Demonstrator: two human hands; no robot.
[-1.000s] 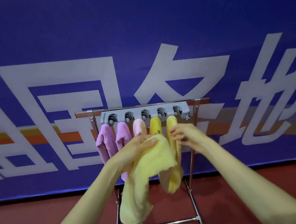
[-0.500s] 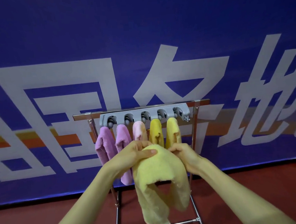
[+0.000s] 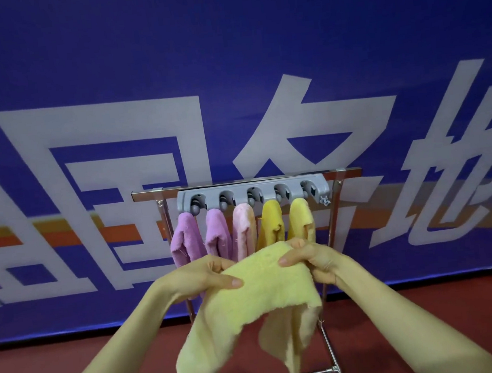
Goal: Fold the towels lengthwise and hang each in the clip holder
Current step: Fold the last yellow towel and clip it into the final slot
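Since half a second ago you have drawn your hands apart, so your left hand and right hand each pinch the pale yellow towel, stretched between them below the clip holder and its five hung towels.

Yellow towel, now wider between left hand and right hand.

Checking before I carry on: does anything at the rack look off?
Yes. All five slots of the grey plastic clip holder already hold hanging towels, yet the left hand and right hand grip a sixth, pale yellow fleecy towel, rumpled, not folded lengthwise. No free slot shows.
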